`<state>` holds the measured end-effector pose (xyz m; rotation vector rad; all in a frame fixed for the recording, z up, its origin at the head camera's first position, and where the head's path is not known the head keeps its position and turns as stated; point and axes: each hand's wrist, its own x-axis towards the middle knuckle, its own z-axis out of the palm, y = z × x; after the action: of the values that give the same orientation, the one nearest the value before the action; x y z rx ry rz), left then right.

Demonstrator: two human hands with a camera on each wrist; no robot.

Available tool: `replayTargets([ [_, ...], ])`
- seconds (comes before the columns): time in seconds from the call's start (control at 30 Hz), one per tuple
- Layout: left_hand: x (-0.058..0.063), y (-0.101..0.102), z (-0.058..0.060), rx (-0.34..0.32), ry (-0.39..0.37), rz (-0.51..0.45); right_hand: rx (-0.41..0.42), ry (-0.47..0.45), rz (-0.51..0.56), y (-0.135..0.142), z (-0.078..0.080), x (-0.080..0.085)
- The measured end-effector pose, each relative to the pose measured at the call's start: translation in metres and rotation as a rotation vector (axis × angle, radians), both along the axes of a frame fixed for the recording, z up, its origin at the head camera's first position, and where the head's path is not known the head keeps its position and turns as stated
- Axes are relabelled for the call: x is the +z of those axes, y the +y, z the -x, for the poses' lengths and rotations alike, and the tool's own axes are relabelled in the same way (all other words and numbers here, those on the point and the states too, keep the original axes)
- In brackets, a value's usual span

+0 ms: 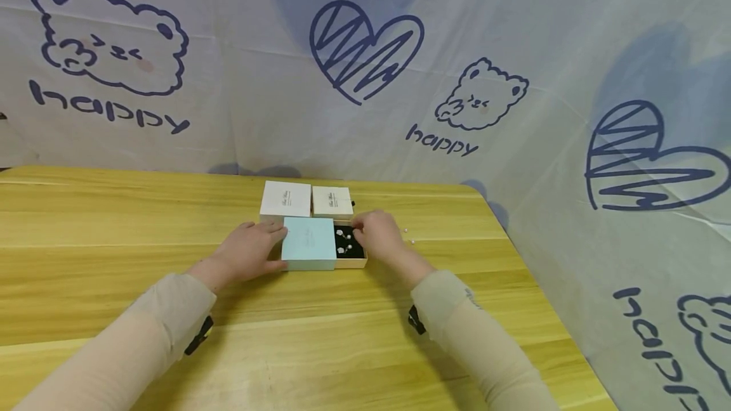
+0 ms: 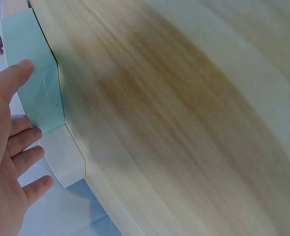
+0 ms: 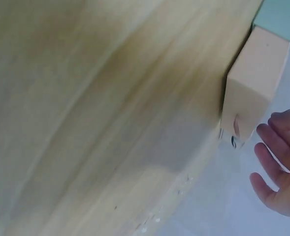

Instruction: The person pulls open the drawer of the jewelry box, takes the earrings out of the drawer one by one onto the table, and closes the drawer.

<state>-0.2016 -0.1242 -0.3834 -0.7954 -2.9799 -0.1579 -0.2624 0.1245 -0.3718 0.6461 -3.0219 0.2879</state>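
A light-blue jewelry box (image 1: 309, 243) lies with its pale pink drawer (image 1: 352, 264) slid out to the right. Flower-and-pearl earrings (image 1: 341, 250) sit on the drawer's black lining. My left hand (image 1: 251, 249) grips the box's left end, the thumb (image 2: 20, 73) on its front wall and other fingers toward the back. Above the drawer's right end is my right hand (image 1: 379, 233), fingers bent down over the lining and thumb close to the forefinger. I cannot tell if anything is between those fingertips. In the right wrist view, a small loop (image 3: 237, 125) shows at the drawer's end.
Directly behind the blue box stand a larger white box (image 1: 285, 198) and a smaller white box (image 1: 332, 202). Small pearl pieces (image 1: 412, 241) lie on the wooden table (image 1: 320, 347) beyond my right wrist. A printed white cloth (image 1: 240, 81) hangs behind the table and along its right side.
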Motion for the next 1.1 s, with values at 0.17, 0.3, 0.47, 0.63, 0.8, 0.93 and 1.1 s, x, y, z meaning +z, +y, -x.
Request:
replayTargets([
  [0.17,0.0,0.0,0.0,-0.001,-0.001,0.003,0.055,0.049,-0.102,-0.007,-0.004,-0.005],
  [0.3,-0.001,0.0,0.001,0.002,0.004,0.004,0.057,0.065,-0.139,-0.01,-0.006,-0.007],
  [0.47,-0.001,0.0,0.001,0.005,0.009,-0.001,0.062,0.079,-0.168,-0.012,-0.006,-0.008],
  [0.63,-0.002,-0.001,0.001,0.002,0.001,-0.004,0.059,0.087,-0.19,-0.014,-0.006,-0.009],
  [0.8,-0.003,-0.001,0.002,0.002,-0.003,-0.003,0.054,0.094,-0.19,-0.014,-0.005,-0.009],
  [0.93,-0.003,-0.001,0.002,0.003,-0.007,-0.003,0.049,0.118,-0.176,-0.012,-0.005,-0.007],
  [1.1,-0.002,0.0,0.001,0.004,-0.008,-0.009,0.025,0.092,-0.071,-0.003,0.0,0.006],
])
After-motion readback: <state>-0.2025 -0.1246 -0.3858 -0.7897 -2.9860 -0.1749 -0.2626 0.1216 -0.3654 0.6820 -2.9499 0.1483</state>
